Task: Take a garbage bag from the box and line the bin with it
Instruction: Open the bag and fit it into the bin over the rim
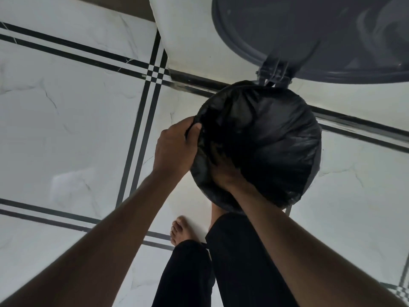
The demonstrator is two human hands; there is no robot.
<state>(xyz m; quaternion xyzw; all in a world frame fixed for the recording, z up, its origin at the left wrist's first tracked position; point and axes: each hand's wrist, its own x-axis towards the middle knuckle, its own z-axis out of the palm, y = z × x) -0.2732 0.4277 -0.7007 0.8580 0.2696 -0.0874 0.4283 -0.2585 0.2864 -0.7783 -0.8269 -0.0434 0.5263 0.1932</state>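
A black garbage bag (272,134) is spread over the round mouth of the bin, covering its rim all around. The bin's grey lid (309,34) stands open behind it on a hinge (273,73). My left hand (174,149) pinches the bag's edge at the left side of the rim, thumb over the plastic. My right hand (223,171) reaches down inside the bag at the near side, its fingers hidden in the dark plastic. The box of bags is not in view.
The floor is white marble-look tile (66,107) with black stripe lines. A white wall corner (183,29) stands behind the bin to the left. My bare foot (180,229) and black trouser legs are just in front of the bin.
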